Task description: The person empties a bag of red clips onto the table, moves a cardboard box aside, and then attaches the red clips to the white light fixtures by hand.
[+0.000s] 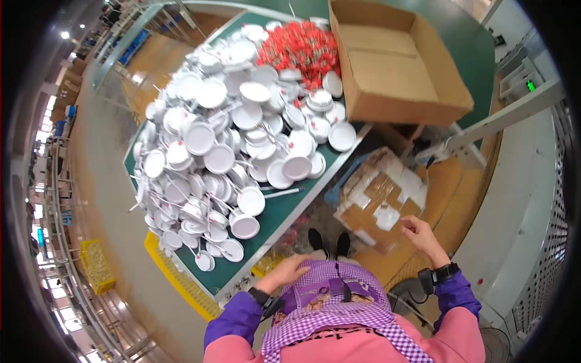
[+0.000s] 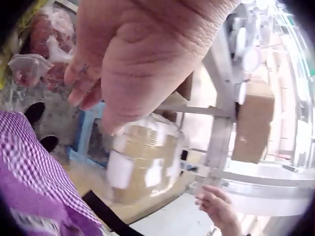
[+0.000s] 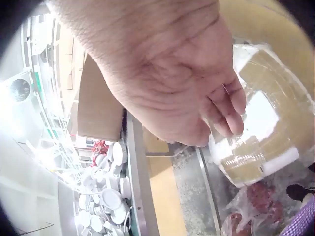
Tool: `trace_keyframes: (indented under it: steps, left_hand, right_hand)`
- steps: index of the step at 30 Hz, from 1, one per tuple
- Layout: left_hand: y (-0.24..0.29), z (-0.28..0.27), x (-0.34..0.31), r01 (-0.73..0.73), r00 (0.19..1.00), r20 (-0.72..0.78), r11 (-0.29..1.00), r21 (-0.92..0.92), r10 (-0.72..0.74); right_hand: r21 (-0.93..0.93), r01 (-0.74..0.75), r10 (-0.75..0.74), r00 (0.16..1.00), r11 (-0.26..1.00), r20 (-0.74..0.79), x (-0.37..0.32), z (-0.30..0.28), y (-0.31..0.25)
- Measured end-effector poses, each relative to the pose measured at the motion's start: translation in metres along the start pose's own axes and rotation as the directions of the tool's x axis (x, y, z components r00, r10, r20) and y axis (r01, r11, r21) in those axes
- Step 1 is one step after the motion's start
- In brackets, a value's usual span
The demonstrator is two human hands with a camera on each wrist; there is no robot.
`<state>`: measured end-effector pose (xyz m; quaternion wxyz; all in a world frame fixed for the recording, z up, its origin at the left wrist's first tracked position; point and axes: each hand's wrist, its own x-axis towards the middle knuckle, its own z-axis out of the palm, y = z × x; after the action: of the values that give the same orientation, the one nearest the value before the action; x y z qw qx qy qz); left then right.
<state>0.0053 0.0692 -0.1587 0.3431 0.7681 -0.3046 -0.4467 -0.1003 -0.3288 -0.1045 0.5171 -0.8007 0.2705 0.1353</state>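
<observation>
My left hand (image 1: 288, 270) is held over the lap, near the checked purple apron (image 1: 339, 290), fingers loosely bent and holding nothing. To the right, my right hand (image 1: 422, 238) hangs in the air with relaxed fingers and nothing in it; below it is a taped carton (image 1: 378, 199). In the right wrist view the palm of my right hand (image 3: 182, 93) shows beside that carton (image 3: 261, 118). A large heap of round white discs with wires (image 1: 218, 158) covers much of the green table (image 1: 275, 209). Red small parts (image 1: 299, 48) are piled at its far side.
An open cardboard box (image 1: 393, 66) stands at the table's far right. A yellow crate (image 1: 181, 281) is under the near left edge. Bags of red items (image 2: 51, 37) lie on the floor near the feet. A metal frame bar (image 1: 502, 115) crosses at the right.
</observation>
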Motion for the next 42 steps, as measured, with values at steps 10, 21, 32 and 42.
trace_keyframes:
  steps: [10,21,32,42]
  left_hand:
    - [0.083,-0.126,-0.030,-0.176,0.965,-0.182,0.981,0.076,0.188]
    - [0.119,-0.154,-0.047,-0.363,0.918,-0.171,0.932,0.004,0.358]
    - [0.131,-0.201,-0.080,-0.113,0.921,-0.384,0.987,-0.118,0.060]
    - [0.193,-0.295,0.076,-0.092,0.900,-0.430,0.995,-0.029,0.070]
  right_hand:
    - [0.557,0.053,0.188,0.911,0.829,-0.367,0.078,-0.068,-0.137]
    - [0.727,0.349,0.079,0.872,0.591,-0.483,0.185,-0.078,-0.164]
    - [0.745,0.238,0.189,0.878,0.623,-0.439,0.248,-0.218,-0.179]
    - [0.608,0.170,0.034,0.951,0.776,-0.308,0.543,-0.326,-0.298]
